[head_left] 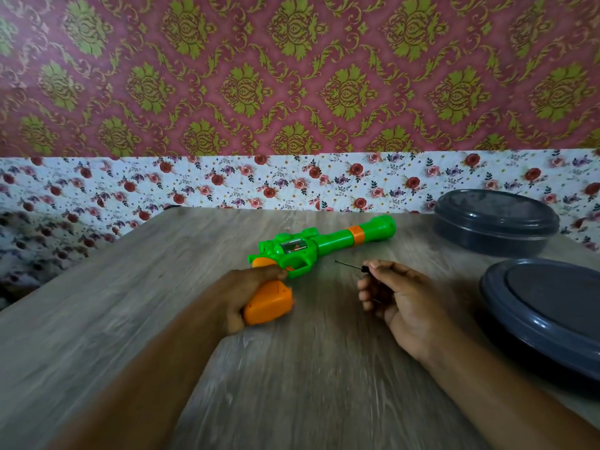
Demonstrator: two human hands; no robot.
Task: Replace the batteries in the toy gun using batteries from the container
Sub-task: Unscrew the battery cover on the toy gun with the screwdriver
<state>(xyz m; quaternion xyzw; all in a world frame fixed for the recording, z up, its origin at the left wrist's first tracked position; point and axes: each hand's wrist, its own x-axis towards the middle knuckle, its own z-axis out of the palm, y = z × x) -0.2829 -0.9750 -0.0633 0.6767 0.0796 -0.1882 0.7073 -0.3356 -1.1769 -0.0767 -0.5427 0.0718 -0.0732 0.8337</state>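
On the wooden table [130, 303], left hand [246, 297] grips the toy gun [311, 246]; right hand [394, 295], beside it, pinches a screwdriver [352, 265].

Two bare forearms, sleeveless, no rings or watch.

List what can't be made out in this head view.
- Batteries: none visible; the closed grey container hides its contents.
- Second grey container: cut off by the right edge.
- Toy gun grip: part covered by the left hand.
- Screwdriver handle: wrapped by the right hand.
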